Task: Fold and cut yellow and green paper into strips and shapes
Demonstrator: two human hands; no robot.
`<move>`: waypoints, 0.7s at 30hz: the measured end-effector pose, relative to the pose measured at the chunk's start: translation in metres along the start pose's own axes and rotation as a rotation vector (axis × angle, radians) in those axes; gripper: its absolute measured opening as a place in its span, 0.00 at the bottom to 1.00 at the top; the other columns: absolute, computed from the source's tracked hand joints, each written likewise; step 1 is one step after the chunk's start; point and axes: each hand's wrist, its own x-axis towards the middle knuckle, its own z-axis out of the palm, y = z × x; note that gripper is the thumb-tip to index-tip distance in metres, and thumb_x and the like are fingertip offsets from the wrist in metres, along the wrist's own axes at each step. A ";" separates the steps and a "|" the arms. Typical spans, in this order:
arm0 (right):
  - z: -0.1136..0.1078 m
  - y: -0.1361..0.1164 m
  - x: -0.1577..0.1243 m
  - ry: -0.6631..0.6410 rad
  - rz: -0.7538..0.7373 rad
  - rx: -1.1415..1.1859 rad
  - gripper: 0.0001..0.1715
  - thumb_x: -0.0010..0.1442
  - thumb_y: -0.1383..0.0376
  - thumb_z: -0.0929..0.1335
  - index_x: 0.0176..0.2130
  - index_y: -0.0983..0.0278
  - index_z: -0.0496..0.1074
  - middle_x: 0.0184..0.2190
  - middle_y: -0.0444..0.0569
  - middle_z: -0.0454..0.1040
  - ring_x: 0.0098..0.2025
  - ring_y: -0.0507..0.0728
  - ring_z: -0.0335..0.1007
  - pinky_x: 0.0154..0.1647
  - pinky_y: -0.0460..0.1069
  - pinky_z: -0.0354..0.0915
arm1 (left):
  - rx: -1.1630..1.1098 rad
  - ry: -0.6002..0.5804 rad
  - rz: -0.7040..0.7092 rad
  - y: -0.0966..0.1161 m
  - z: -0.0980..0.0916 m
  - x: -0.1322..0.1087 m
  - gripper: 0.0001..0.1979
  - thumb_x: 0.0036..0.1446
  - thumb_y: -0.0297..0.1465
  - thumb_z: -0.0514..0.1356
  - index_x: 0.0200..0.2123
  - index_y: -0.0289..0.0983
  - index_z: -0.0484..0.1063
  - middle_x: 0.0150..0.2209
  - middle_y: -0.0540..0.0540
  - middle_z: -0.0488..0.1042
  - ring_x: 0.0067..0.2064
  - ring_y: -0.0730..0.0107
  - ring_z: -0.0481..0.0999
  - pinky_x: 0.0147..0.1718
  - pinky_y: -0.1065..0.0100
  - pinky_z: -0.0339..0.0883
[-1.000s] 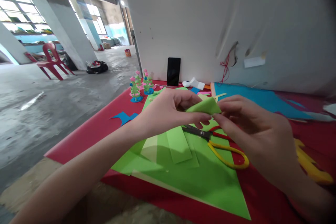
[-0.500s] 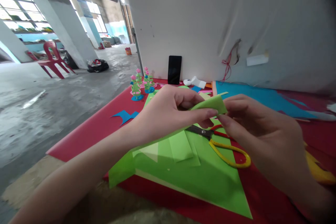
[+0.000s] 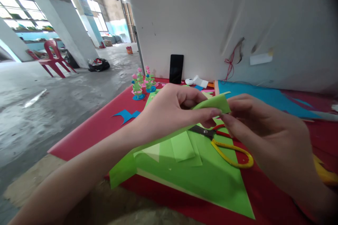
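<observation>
Between thumb and fingers, my left hand (image 3: 166, 116) grips a long light-green paper strip (image 3: 216, 103), whose other end trails down to the left under the forearm. My right hand (image 3: 271, 140) pinches the strip's near end by its corner, thumb and fingertips close to my left thumb. Below both hands, scissors (image 3: 209, 133) with one red and one yellow handle loop lie on a large green paper sheet (image 3: 190, 179). Smaller green paper pieces (image 3: 182, 146) rest on that sheet, left of the scissors.
Small paper trees (image 3: 137, 89) with pink stars stand at the table's back left. Blue paper scraps (image 3: 125, 115) lie nearer. A black phone (image 3: 176, 69) leans against the white partition (image 3: 200, 24). Blue paper (image 3: 253, 98) covers the back right of the red tabletop (image 3: 92, 126).
The view has shifted very slightly. Both hands keep the green strip in nearly the same pose, with only a tiny movement of the fingertips at its end.
</observation>
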 end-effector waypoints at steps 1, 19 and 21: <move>0.000 0.000 0.000 0.002 0.000 -0.002 0.03 0.52 0.67 0.67 0.32 0.63 0.69 0.35 0.47 0.70 0.30 0.51 0.67 0.29 0.47 0.69 | 0.006 0.002 -0.003 0.000 0.000 0.000 0.09 0.51 0.36 0.58 0.30 0.36 0.74 0.27 0.49 0.78 0.31 0.68 0.77 0.26 0.73 0.69; 0.001 0.001 0.001 0.003 0.026 0.011 0.03 0.52 0.66 0.67 0.31 0.63 0.68 0.34 0.46 0.70 0.26 0.49 0.63 0.32 0.47 0.70 | -0.007 -0.008 0.001 0.000 0.000 0.000 0.09 0.52 0.34 0.57 0.31 0.36 0.74 0.28 0.50 0.78 0.32 0.67 0.77 0.30 0.71 0.71; 0.001 0.001 0.001 0.002 0.023 0.008 0.03 0.52 0.66 0.67 0.31 0.63 0.69 0.34 0.46 0.70 0.26 0.49 0.63 0.32 0.47 0.69 | -0.015 -0.013 0.002 0.000 0.000 0.000 0.08 0.52 0.34 0.57 0.31 0.36 0.74 0.27 0.50 0.78 0.32 0.67 0.77 0.32 0.71 0.71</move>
